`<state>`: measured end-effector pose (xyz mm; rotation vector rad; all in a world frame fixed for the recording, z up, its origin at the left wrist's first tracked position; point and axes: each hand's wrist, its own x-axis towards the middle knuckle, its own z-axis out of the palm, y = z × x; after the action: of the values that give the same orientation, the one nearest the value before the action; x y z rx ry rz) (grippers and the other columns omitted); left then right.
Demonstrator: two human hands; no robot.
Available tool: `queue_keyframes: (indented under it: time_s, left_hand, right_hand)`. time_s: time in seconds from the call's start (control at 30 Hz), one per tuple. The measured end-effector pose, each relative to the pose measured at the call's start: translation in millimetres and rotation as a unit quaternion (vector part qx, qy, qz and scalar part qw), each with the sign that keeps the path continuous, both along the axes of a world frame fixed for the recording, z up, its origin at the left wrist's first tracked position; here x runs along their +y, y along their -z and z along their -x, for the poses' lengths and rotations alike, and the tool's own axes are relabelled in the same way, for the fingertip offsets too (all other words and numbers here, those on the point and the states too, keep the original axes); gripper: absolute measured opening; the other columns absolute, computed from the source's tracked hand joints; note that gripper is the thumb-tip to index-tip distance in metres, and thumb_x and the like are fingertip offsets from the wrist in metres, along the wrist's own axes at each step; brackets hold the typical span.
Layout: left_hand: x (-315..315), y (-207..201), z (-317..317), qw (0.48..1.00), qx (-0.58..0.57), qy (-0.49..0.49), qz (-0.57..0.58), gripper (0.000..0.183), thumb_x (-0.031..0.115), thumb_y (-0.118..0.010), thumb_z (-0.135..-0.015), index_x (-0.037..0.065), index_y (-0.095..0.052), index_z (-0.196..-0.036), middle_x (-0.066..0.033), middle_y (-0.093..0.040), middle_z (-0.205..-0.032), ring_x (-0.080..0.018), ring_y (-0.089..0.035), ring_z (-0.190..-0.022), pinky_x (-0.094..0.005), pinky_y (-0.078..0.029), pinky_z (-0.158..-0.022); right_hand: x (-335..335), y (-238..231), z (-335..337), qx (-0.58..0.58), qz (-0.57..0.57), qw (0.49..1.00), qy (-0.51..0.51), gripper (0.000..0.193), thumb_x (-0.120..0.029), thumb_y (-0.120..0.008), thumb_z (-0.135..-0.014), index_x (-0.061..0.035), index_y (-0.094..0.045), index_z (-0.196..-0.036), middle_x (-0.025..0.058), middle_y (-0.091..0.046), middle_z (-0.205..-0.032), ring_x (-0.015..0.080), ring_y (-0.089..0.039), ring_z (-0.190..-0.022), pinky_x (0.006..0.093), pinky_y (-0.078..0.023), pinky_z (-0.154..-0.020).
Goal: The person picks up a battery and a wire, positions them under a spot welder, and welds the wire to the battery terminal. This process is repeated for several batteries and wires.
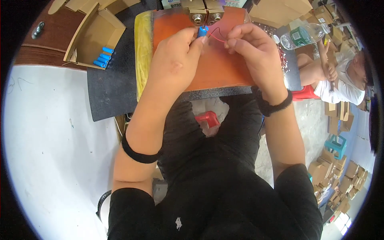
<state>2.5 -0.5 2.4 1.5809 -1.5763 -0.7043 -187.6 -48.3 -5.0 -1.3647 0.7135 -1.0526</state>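
Between the thumb and fingers of my left hand [178, 56] is a blue cylindrical battery cell [203, 32], its end up against the metal electrodes [206, 18] of a machine. My right hand [254, 52] pinches a thin red wire [219, 39], which runs left toward the cell. A darker wire loops beside it. Whether the wires are joined to the cell is too small to tell. Both hands are above an orange-brown mat [224, 76] on the dark table.
At the left, an open cardboard box [94, 36] holds several blue cells [103, 57]. Yellow plastic [143, 52] lines the mat's left edge. A clear bottle [302, 37] lies at the right near small metal-tipped pieces. Another person [340, 76] sits farther right.
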Motion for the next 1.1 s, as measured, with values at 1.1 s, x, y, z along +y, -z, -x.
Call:
queue_keyframes:
  time_s: [1.1]
  left_hand:
    - [-62, 40, -184, 0.762, -0.601, -0.09, -0.224, 0.023, 0.014, -0.052, -0.091, 0.006, -0.069, -0.104, -0.0192, -0.07, -0.109, -0.0357, -0.067, -0.105, -0.0463, -0.054, -0.089]
  right_hand:
    - [115, 91, 217, 0.225, -0.079, 0.943, 0.231, 0.009, 0.0, -0.054, -0.089, -0.0051, -0.057, -0.095, -0.0017, -0.056, -0.088, 0.0076, -0.053, -0.082, 0.0228, -0.044, -0.074]
